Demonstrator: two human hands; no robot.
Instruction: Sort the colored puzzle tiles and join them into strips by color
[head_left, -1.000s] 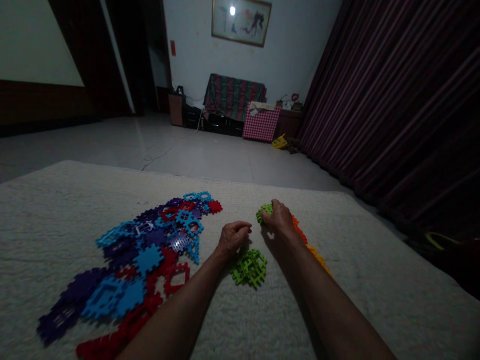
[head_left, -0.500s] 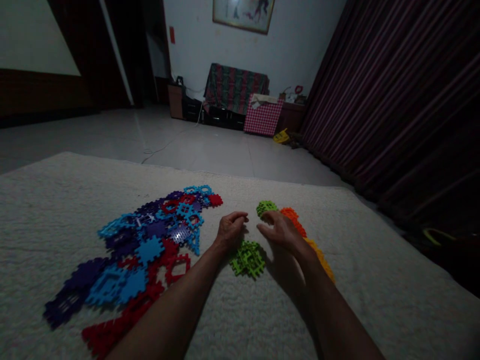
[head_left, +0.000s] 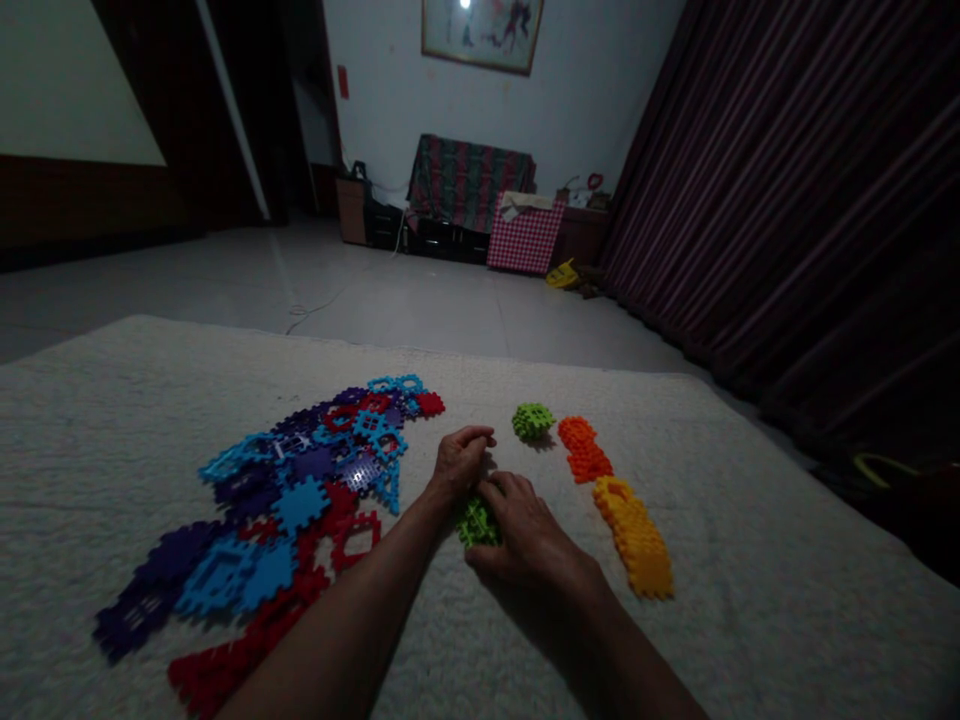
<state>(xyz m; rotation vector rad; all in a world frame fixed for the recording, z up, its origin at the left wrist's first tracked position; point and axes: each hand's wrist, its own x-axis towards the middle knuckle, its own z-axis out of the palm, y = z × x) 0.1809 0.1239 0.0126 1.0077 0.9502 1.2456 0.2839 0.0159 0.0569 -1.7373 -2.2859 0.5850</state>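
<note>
My right hand is wrapped over a pile of lime-green interlocking toy tiles with notched edges, its thumb on the near side and fingers over the far side. Just beyond the pile, my left hand rests by the mat with its fingers curled and close together. Whatever may lie inside that hand is hidden. Another small stack of lime-green tiles sits farther forward. To its right lie an orange stack of tiles and a longer row of yellow tiles.
A wide spread of blue, purple and red tiles covers the left side of the pale quilted mat. Beyond it are a tiled floor, a cabinet under a checked cloth, and a dark curtain at right.
My right hand has moved nearer and left, away from the far green stack, and closed over the near green tiles. My left hand has stayed almost still.
</note>
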